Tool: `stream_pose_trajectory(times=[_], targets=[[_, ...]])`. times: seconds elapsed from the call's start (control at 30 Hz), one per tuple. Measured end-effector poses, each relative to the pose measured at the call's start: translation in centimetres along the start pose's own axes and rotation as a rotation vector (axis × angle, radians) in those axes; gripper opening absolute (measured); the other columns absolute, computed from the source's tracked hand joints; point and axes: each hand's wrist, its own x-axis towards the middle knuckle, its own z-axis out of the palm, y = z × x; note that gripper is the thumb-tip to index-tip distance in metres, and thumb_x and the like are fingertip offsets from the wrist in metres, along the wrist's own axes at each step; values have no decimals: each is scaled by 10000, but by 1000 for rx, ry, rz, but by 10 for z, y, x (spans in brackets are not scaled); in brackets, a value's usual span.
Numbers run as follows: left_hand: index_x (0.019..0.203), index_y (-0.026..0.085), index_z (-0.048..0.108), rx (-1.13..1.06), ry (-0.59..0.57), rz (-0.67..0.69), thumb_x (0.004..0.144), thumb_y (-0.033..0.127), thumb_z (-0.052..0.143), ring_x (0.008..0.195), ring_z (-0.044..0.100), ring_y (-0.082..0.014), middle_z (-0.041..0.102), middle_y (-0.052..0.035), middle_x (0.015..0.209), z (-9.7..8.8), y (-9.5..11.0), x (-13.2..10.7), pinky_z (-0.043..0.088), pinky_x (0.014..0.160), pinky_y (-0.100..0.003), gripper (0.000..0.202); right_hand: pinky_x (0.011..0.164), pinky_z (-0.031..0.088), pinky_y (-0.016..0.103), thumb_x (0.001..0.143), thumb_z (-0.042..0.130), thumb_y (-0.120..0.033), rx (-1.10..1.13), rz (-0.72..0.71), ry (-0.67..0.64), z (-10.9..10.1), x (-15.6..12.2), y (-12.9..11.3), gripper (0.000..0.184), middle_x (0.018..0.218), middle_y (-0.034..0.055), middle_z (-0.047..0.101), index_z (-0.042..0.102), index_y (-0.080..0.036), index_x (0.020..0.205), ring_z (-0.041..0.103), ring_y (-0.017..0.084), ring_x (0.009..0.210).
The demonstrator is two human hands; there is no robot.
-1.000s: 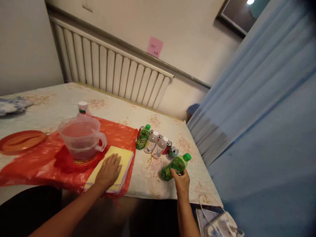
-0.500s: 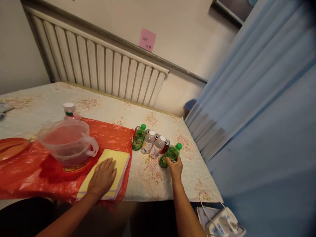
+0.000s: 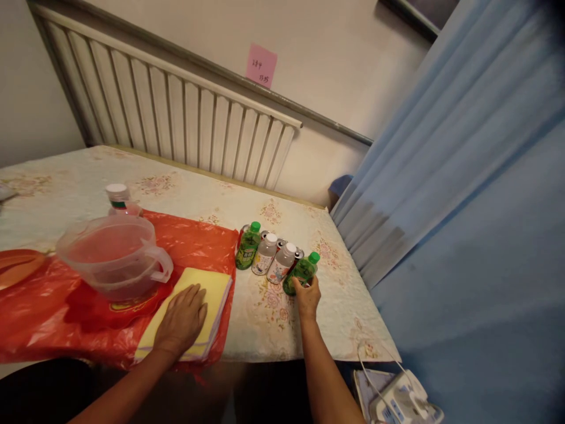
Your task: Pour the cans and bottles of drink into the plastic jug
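My left hand (image 3: 183,318) lies flat with its fingers stretched over a folded yellow cloth (image 3: 216,284). At the right end of a row of drinks, my right hand (image 3: 308,299) is closed round a green-capped bottle (image 3: 304,268), which leans slightly to the right. Beside it stand two clear bottles with white caps, one nearer (image 3: 282,263) and one farther left (image 3: 265,255). Another green bottle (image 3: 248,247) ends the row at the left. Several drink cans (image 3: 299,254) stand behind the bottles, partly hidden by them.
A clear plastic jug (image 3: 115,253) with a handle stands on a red dish (image 3: 83,306), over a red plastic sheet (image 3: 194,229). Behind it is a white-capped bottle (image 3: 118,197). An orange dish (image 3: 20,265) lies left. A blue curtain (image 3: 424,206) hangs beside the table's right edge.
My right hand has brought the green bottle slightly left, closer to the clear bottles, and it stands more upright. My left hand stays flat on the yellow cloth.
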Motion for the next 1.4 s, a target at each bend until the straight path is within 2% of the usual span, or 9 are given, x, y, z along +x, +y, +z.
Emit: stream_pose_trajectory(times=[0.1, 0.27, 0.5, 0.87, 1.13, 1.4], targets=[[1222, 110, 612, -2, 0, 3, 926, 296, 436, 1249, 519, -315, 607, -179, 1309, 0, 0, 0, 380, 1074, -474, 391, 778, 507, 321, 647, 708, -461, 6, 16, 34, 5, -4, 10, 604, 1065, 128, 719, 615, -144, 1152, 674, 257, 892], [1215, 111, 611, -25, 0, 1, 924, 296, 438, 1246, 522, -318, 601, -191, 1311, 0, -1, 0, 382, 1070, -482, 386, 776, 511, 340, 636, 705, -436, 5, 31, 31, 15, -16, 30, 633, 1044, 153, 717, 602, -109, 1168, 674, 273, 899], [1221, 122, 605, -34, -1, -6, 925, 303, 431, 1248, 523, -311, 605, -183, 1312, 1, -1, 0, 386, 1069, -483, 388, 778, 488, 336, 673, 654, -385, -15, -16, 3, 18, -30, 50, 492, 1032, 134, 714, 638, -139, 1099, 654, 272, 914], [1205, 169, 608, -104, 2, -28, 906, 317, 453, 1266, 517, -314, 607, -165, 1321, 3, -3, -1, 391, 1064, -502, 369, 787, 481, 340, 692, 635, -408, -46, -35, -4, 22, -28, 55, 514, 1046, 149, 702, 636, -125, 1120, 645, 279, 939], [1209, 127, 611, -41, -13, -15, 921, 312, 434, 1259, 518, -316, 609, -181, 1312, 2, -1, 0, 390, 1063, -488, 386, 840, 477, 344, 702, 634, -412, -46, -38, -13, 23, -28, 55, 483, 1043, 134, 708, 647, -143, 1103, 645, 274, 965], [1214, 123, 610, -58, -13, -20, 917, 317, 444, 1262, 517, -321, 607, -185, 1312, 2, -2, -1, 386, 1066, -489, 392, 827, 478, 348, 712, 627, -400, -49, -43, -27, 23, -27, 55, 466, 1048, 136, 704, 645, -149, 1105, 640, 280, 968]])
